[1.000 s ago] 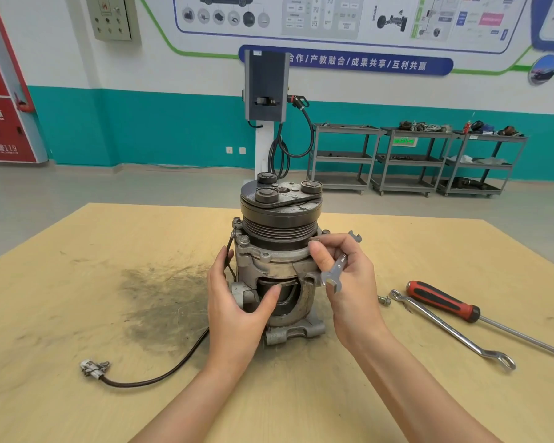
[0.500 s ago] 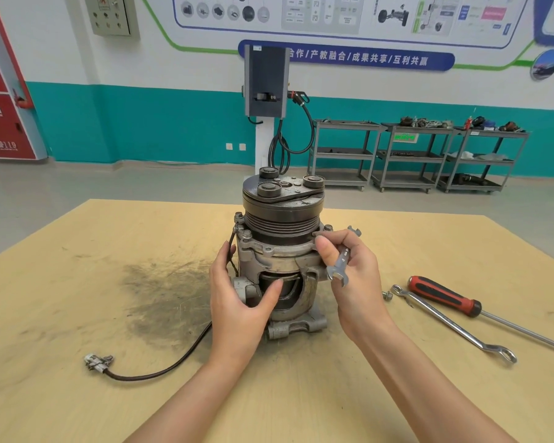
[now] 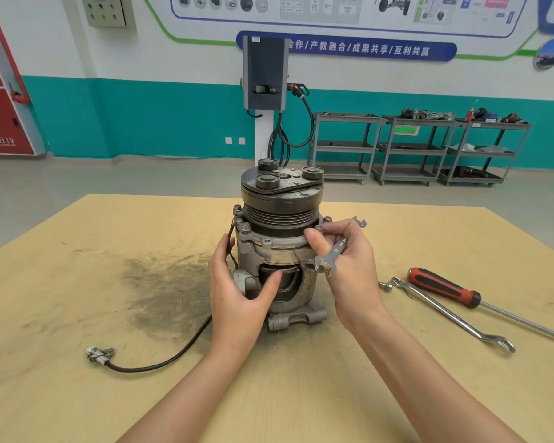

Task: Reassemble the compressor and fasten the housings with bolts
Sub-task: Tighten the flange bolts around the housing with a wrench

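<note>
The grey compressor (image 3: 280, 251) stands upright at the middle of the wooden table (image 3: 77, 394), its black pulley and clutch plate on top. My left hand (image 3: 237, 292) grips the lower housing from the left, thumb across the front opening. My right hand (image 3: 349, 263) holds a small open-end wrench (image 3: 335, 252) across its fingers, and its fingertips pinch a bolt head (image 3: 319, 228) on the right of the flange. More bolts (image 3: 245, 225) sit on the left of the flange.
A black cable with a connector (image 3: 98, 353) trails from the compressor to the left. To the right lie a loose bolt (image 3: 385, 285), a long ring spanner (image 3: 454, 318) and a red-handled screwdriver (image 3: 445, 287). A dark grease stain (image 3: 163, 286) marks the table.
Both hands have kept their hold on the compressor. My right fingers have shifted slightly on the flange bolt, and the wrench in that hand has tilted a little.
</note>
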